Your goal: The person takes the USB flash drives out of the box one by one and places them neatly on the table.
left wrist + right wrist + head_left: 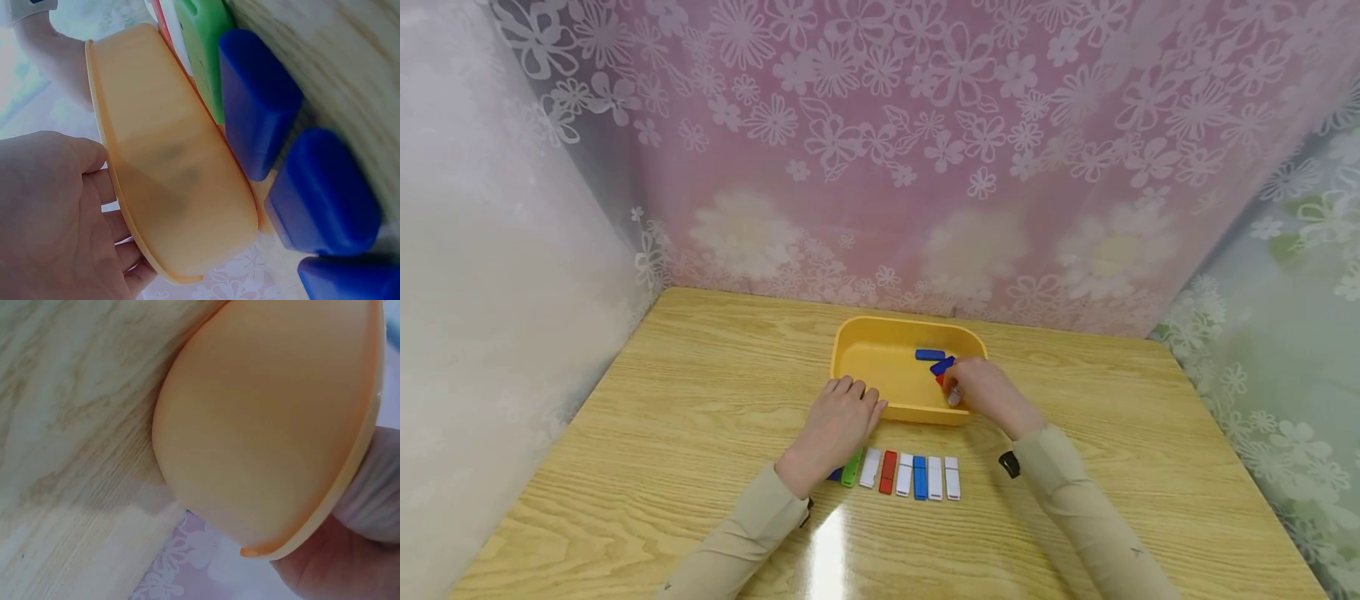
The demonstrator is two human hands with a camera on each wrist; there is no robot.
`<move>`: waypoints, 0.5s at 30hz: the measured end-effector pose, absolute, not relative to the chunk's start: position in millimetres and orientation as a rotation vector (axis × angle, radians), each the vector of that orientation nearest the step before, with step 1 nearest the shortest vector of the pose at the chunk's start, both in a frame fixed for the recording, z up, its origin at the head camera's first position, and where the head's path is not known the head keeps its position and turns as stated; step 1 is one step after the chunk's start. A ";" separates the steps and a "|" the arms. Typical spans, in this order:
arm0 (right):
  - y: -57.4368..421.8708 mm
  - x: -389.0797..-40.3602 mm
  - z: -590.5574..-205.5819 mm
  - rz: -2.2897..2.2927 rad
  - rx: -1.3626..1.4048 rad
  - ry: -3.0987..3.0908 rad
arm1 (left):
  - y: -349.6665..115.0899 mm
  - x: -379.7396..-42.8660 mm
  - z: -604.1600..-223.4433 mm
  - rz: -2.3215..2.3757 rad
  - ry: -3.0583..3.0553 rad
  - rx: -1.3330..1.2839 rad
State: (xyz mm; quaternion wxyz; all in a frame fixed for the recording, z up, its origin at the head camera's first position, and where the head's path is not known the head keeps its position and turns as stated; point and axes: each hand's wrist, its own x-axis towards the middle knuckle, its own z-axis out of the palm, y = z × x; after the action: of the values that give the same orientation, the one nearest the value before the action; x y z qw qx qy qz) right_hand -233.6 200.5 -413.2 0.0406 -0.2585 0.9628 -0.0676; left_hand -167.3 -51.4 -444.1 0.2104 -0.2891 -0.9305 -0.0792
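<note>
My left hand [842, 417] grips the near left rim of a yellow plastic tray [917, 412], fingers over the edge and thumb at its outer side. My right hand [985, 387] reaches over the right wall into the tray, fingers bent down among small oblong plastic pieces that look like capped USB sticks. Beside its fingertips lie a dark blue stick [942, 367] and a partly covered red stick [939, 379]. Another blue stick [930, 355] lies farther back. Something whitish shows at the right fingertips; whether it is a held stick, I cannot tell.
In front of the tray runs a row of upright-pointing sticks on the wooden table [700, 375]: a green stick [852, 468], a red stick [888, 472], a blue stick [920, 477] and several white ones. More blue sticks [325, 194] sit under my left forearm. Patterned curtains surround the table.
</note>
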 end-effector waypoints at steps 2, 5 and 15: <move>199.8 -235.7 -414.1 -0.206 -0.782 2.934 | -51.4 -167.3 -444.4 -0.216 -2.588 -0.804; 199.6 -239.3 -417.2 -0.189 -0.786 2.934 | -51.7 -167.5 -445.1 -0.208 -2.585 -0.801; 202.5 -243.4 -424.8 -0.302 -0.738 2.983 | -51.1 -165.7 -442.1 -0.213 -2.601 -0.796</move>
State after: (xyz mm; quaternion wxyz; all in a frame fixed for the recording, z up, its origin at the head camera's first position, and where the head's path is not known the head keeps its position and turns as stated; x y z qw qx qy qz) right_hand -243.4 202.5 -424.8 0.0272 -0.2389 0.9657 -0.0978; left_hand -165.7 -51.1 -442.1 0.2052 -0.2855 -0.9330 -0.0764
